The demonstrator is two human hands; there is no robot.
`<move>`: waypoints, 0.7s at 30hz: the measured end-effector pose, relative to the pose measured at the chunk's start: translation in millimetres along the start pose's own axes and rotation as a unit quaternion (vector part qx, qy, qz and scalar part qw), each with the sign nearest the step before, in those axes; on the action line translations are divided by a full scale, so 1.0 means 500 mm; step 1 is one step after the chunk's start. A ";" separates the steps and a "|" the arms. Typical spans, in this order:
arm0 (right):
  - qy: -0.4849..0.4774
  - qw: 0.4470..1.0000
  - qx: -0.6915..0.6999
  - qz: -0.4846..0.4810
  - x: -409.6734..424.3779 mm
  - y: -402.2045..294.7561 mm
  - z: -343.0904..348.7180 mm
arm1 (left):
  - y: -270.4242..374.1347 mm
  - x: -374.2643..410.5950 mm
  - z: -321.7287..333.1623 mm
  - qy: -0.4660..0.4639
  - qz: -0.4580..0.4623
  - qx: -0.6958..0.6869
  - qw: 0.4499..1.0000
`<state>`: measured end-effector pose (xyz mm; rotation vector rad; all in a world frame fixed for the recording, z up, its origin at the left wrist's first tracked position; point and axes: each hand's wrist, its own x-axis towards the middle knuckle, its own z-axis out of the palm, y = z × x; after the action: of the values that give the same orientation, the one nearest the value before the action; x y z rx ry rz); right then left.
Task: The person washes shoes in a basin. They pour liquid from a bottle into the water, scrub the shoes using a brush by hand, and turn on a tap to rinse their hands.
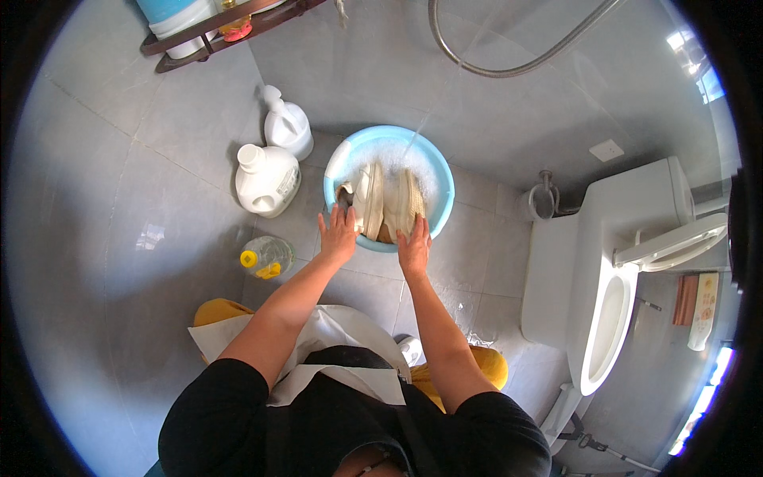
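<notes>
A light-blue plastic basin (pixel 444 206) stands on the tiled floor, with foamy water (pixel 390 154) in it. Two pale shoes lie side by side in the basin: a left shoe (pixel 368 200) and a right shoe (pixel 405 200), soles turned partly toward each other or sideways. My left hand (pixel 338 235) reaches over the near rim, fingers spread at the heel end of the left shoe. With its fingertips on the near end of the right shoe is my right hand (pixel 414 247). Whether either hand grips is hard to tell. A thin stream of water falls into the foam.
Two white jugs (pixel 268 182) (pixel 289 128) and a clear bottle with a yellow cap (pixel 268 256) stand left of the basin. A white toilet (pixel 608 322) is at the right. A metal shower hose (pixel 501 73) hangs above, and a dark shelf (pixel 197 36) holds containers at the upper left.
</notes>
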<state>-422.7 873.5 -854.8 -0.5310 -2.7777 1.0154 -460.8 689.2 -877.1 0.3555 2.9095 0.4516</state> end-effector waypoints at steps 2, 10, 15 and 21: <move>-0.004 1.000 0.002 0.010 -0.001 -0.005 -0.002 | 0.001 0.000 -0.001 -0.003 -0.003 -0.001 1.000; -0.003 1.000 -0.006 0.014 0.000 -0.005 -0.001 | 0.002 0.002 -0.002 -0.013 -0.009 0.012 1.000; -0.002 1.000 -0.006 0.013 0.000 -0.004 -0.001 | 0.001 0.002 0.000 -0.016 -0.009 0.014 1.000; -0.001 1.000 -0.003 0.001 -0.001 -0.006 -0.004 | 0.001 0.001 -0.005 -0.014 -0.005 0.010 1.000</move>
<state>-422.4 872.4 -851.1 -0.5343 -2.7838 1.0083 -461.6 689.2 -874.8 0.3483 2.8891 0.4143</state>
